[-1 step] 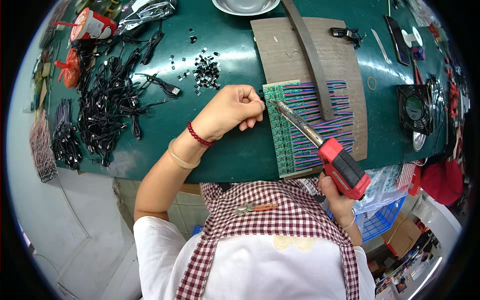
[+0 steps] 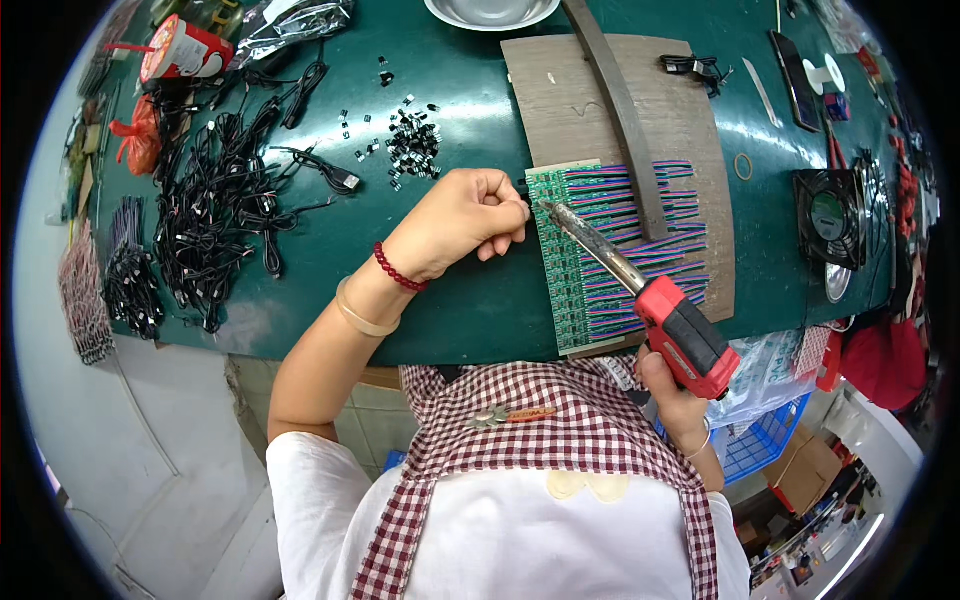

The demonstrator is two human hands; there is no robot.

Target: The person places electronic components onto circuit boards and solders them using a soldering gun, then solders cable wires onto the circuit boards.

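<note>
- Green circuit boards (image 2: 562, 280): lying in a column on the near part of the brown board (image 2: 560, 110), their coloured wires (image 2: 605, 200) running off to the right.
- Change: you are showing no visible shift from the frame just before; both hands are keeping their places. I'm reading that as a steady hold at one spot, work there probably unfinished.
- Soldering iron (image 2: 655, 300): its tip is pointing up-left, reaching the boards' upper left edge; whether it is touching, I cannot tell.
- Right hand (image 2: 672, 390): you are keeping it clamped on the iron's handle from below, partly hidden, wrist low by the apron.
- Left hand (image 2: 470, 222): your fingers are drawing together in a pinch beside that same edge, knuckles up; anything between them is hidden. The forearm is slanting up from lower left.
- Metal bar (image 2: 618, 125): lying across the wires, seemingly weighing them down.
- Farther out on the tabletop (image 2: 460, 320): small black connectors (image 2: 414, 143) are lying scattered beyond your left hand, black cables (image 2: 220, 190) heaping farther left.
</note>
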